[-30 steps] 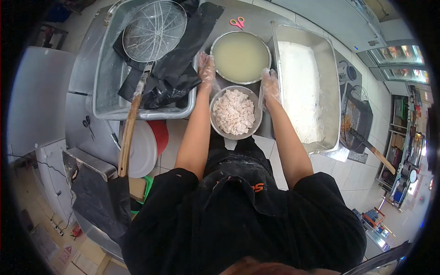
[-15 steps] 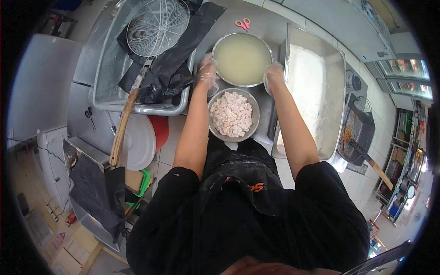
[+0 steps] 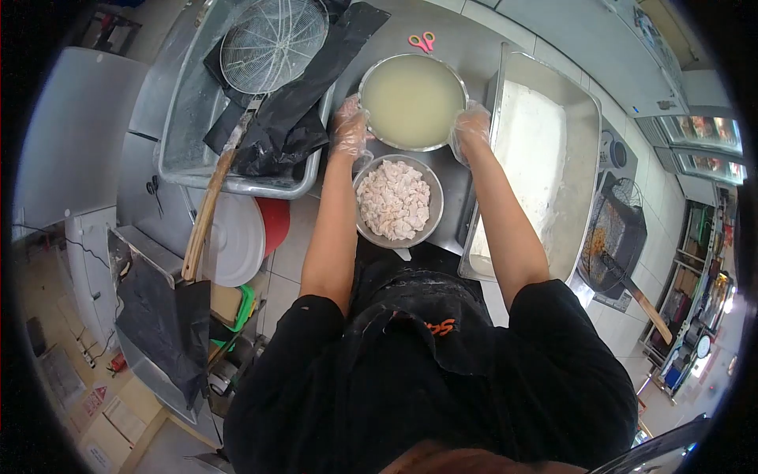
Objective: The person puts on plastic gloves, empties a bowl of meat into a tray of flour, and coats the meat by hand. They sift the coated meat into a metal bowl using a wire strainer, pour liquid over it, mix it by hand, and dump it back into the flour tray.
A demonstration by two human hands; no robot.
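Observation:
A round metal bowl (image 3: 414, 103) of cloudy, pale yellowish liquid is between my hands. My left hand (image 3: 350, 128), in a clear plastic glove, is closed on the bowl's left rim. On the right side, my right hand (image 3: 471, 129), gloved the same way, grips the opposite rim. Close below the bowl, nearer my body, sits a smaller metal bowl heaped with raw, floured-looking meat pieces (image 3: 393, 200). Neither hand touches the meat. My fingertips are partly hidden behind the bowl's sides.
Pink-and-green scissors (image 3: 422, 42) lie behind the bowl. At left, a grey tub (image 3: 304, 188) holds black plastic and a long-handled wire skimmer (image 3: 274, 43). To the right stands a deep metal pan (image 3: 580, 142) containing white powder (image 3: 529, 142). Farther right is a fry basket (image 3: 616, 229).
The liquid bowl looks slightly larger and a little left; whether it is lifted I cannot tell. Both hands keep their grip. The view has shifted slightly.

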